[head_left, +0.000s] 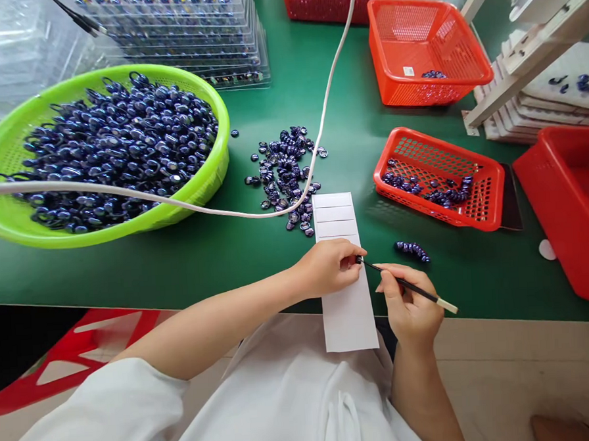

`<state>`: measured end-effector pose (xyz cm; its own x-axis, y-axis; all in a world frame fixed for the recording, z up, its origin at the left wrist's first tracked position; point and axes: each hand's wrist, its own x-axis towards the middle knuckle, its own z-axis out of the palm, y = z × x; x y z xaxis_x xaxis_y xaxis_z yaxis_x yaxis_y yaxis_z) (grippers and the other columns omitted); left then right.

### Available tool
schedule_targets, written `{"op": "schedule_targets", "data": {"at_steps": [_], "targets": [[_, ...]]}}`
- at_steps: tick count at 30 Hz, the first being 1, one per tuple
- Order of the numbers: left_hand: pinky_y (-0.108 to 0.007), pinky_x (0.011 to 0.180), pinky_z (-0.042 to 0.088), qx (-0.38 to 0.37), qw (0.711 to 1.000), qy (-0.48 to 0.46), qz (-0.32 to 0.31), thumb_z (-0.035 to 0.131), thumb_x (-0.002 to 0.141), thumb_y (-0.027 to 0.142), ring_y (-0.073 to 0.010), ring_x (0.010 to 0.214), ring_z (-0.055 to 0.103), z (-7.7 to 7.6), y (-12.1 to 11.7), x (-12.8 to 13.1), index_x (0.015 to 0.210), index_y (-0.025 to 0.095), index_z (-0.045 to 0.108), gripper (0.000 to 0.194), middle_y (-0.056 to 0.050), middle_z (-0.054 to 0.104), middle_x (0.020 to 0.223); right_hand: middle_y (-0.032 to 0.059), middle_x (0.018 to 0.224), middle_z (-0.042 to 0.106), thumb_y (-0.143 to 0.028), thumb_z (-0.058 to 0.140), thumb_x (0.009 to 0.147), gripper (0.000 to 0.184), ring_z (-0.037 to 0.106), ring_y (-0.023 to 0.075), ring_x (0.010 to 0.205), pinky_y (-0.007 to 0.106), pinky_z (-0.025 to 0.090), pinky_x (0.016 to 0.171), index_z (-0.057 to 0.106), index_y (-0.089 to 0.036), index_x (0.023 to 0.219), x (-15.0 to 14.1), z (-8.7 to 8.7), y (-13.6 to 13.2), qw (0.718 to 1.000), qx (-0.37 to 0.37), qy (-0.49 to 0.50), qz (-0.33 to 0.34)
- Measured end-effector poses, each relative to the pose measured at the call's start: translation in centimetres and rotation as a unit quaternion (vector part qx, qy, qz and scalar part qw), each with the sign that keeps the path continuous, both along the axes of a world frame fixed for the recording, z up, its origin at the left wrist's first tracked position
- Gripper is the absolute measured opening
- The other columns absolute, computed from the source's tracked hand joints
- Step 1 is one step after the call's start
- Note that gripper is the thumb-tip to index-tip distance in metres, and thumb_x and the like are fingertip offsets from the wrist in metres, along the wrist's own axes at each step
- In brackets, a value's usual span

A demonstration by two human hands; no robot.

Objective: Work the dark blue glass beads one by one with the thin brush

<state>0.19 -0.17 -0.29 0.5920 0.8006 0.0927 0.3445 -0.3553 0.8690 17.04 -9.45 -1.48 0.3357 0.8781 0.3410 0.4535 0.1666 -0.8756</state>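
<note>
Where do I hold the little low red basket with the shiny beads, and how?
Best grip the red basket by its rim at both short ends, coming down from above. The rim stands above the dark, shiny beads lying loose in the shallow basket, so lifting both ends evenly should help keep them from sliding.

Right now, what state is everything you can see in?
Left hand, pinching a small dark piece
Right hand, closed on a thin stick
White strip, jutting past the table edge
Green basket, heaped full
Small red basket, partly filled
Red basket behind it, nearly empty
Clear trays, stacked
White cable, draped loosely
</note>
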Motion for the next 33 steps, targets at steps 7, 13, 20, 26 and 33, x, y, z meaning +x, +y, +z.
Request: {"op": "schedule_targets", "data": {"at_steps": [7,13,20,26,33], "targets": [[-0.021,0.060,0.048,0.001,1.000,0.005,0.001,0.061,0.078,0.013,-0.0105,0.061,0.059,-0.1,-0.1,0.1,0.103,0.012,0.073,0.028,-0.002,0.068,0.073,0.0045,0.093,0.074,-0.026,0.068,0.089,0.008,0.064,0.0123,0.057,0.028,0.055,0.055,0.068,-0.020,0.093,-0.3,0.3,0.1,0.999,-0.002,0.045,-0.011],[-0.021,0.058,0.047,-0.014,1.000,-0.003,-0.005,0.061,0.078,0.013,-0.0107,0.060,0.059,0.0,0.0,-0.1,0.102,0.012,0.073,0.027,-0.001,0.068,0.072,0.0051,0.097,0.074,-0.023,0.068,0.089,0.009,0.066,0.0131,0.059,0.029,0.056,0.056,0.069,-0.021,0.098,-0.1,0.2,0.0,1.000,-0.002,0.025,-0.002],[-0.020,0.059,0.049,-0.030,1.000,0.003,0.010,0.061,0.079,0.014,-0.0104,0.061,0.059,0.2,-0.2,0.2,0.103,0.014,0.073,0.027,-0.001,0.068,0.072,0.0049,0.103,0.075,-0.022,0.068,0.089,0.011,0.067,0.0133,0.059,0.031,0.060,0.057,0.069,-0.023,0.099,-0.2,-0.2,0.0,0.999,0.039,0.030,0.011],[-0.025,0.068,0.051,0.083,0.989,0.098,0.073,0.055,0.084,0.015,-0.0141,0.069,0.061,2.3,1.1,-2.4,0.113,0.014,0.071,0.033,-0.004,0.069,0.082,0.0045,0.094,0.075,-0.022,0.071,0.086,0.007,0.065,0.0129,0.053,0.030,0.056,0.052,0.068,-0.020,0.091,0.5,1.0,0.1,0.983,0.073,0.155,-0.060],[-0.040,0.084,0.052,0.202,0.888,0.361,0.202,0.046,0.090,0.018,-0.0289,0.100,0.058,5.1,2.8,-4.5,0.146,0.009,0.041,0.057,-0.016,0.062,0.106,0.0016,0.082,0.073,-0.029,0.075,0.082,0.017,0.061,0.0120,0.046,0.029,0.051,0.050,0.063,-0.018,0.087,2.5,0.6,0.9,0.948,0.128,0.205,-0.205]]}}
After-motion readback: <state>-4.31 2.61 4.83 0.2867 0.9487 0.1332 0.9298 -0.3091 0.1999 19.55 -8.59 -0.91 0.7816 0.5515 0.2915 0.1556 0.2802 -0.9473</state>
